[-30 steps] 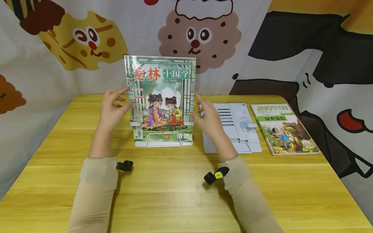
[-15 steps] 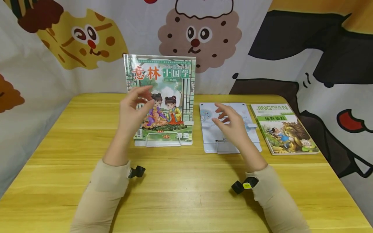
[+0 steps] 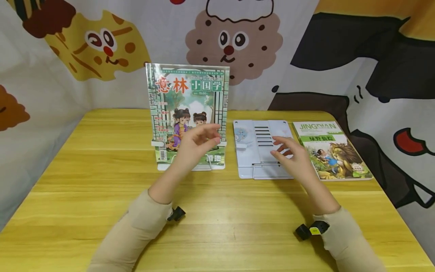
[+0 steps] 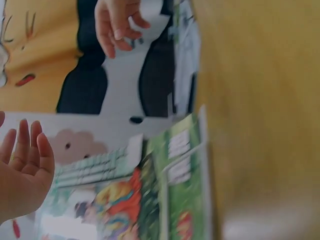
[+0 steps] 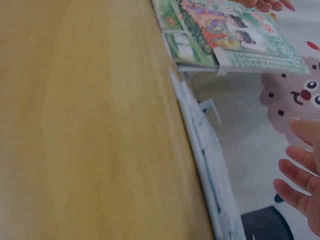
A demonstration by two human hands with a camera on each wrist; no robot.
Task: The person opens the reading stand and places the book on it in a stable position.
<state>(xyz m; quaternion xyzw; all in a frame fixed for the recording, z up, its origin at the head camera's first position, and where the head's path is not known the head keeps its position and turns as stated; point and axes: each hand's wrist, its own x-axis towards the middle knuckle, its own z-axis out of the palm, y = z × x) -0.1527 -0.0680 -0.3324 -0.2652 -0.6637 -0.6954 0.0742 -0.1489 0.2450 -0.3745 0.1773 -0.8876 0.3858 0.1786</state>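
Observation:
A green magazine with two cartoon children on its cover stands upright, leaning back on a white book stand. The stand's side clips and wire front hold it. My left hand hovers in front of the magazine's lower right part, fingers loosely bent and holding nothing. A second white book stand, slotted and printed with pale blue pictures, lies folded flat on the table. Over its right side is my right hand, fingers loosely spread with nothing in them. It covers the stand's right clip.
A paperback with a lion on its cover lies face up right of the folded stand. Behind the wooden table hangs a cartoon-printed curtain.
Both hands have come away from the magazine's sides and moved right, the left across its front, the right over the folded stand. The magazine stays upright on its stand.

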